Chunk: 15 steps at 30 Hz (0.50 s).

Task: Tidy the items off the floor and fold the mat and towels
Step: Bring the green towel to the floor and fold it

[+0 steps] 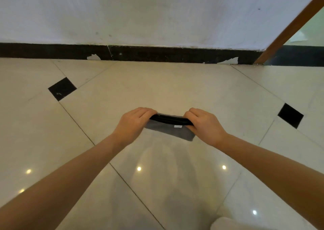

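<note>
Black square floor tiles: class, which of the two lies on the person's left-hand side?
The black square inset tile nearer the skirting, left of the left hand; the other lies right.

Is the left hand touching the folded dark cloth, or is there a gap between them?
Touching. In the head view the left hand has its fingers curled over the left end of the folded dark cloth; no gap shows.

The floor (175,89) was glossy cream tile with thin dark grout lines and small black diamond insets (62,88). A folded mat (171,120) was black at its layered edge, with grey cloth (172,132) hanging below and a small white label (178,126). The wall (157,14) was white, its skirting (140,53) black with chipped white patches, and the door frame (289,29) brown wood.
</note>
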### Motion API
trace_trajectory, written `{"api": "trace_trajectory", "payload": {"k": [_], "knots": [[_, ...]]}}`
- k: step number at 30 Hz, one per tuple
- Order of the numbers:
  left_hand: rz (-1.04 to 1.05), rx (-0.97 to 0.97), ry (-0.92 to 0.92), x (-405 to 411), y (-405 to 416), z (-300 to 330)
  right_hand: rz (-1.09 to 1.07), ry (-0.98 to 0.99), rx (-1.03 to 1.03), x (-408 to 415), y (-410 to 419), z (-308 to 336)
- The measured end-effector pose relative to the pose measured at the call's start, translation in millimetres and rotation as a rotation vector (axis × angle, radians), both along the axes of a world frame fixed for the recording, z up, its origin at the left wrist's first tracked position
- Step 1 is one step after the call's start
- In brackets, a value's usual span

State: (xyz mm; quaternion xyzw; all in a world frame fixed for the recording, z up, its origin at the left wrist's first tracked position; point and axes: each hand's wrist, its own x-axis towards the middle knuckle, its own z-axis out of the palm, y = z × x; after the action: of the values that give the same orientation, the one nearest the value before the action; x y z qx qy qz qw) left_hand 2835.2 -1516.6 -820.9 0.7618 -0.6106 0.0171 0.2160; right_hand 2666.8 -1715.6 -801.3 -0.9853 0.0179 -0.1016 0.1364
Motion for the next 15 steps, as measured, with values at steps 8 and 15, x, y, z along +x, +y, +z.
{"api": "trace_trajectory", "payload": {"k": [8, 15], "knots": [[-0.028, 0.087, 0.047, -2.6, 31.3, 181.3, 0.015, 0.010, 0.135, -14.0, 27.4, 169.3], [-0.005, -0.023, 0.014, -30.1, 53.3, 415.0, -0.041, -0.061, 0.187, -34.7, 48.6, 389.2]]}}
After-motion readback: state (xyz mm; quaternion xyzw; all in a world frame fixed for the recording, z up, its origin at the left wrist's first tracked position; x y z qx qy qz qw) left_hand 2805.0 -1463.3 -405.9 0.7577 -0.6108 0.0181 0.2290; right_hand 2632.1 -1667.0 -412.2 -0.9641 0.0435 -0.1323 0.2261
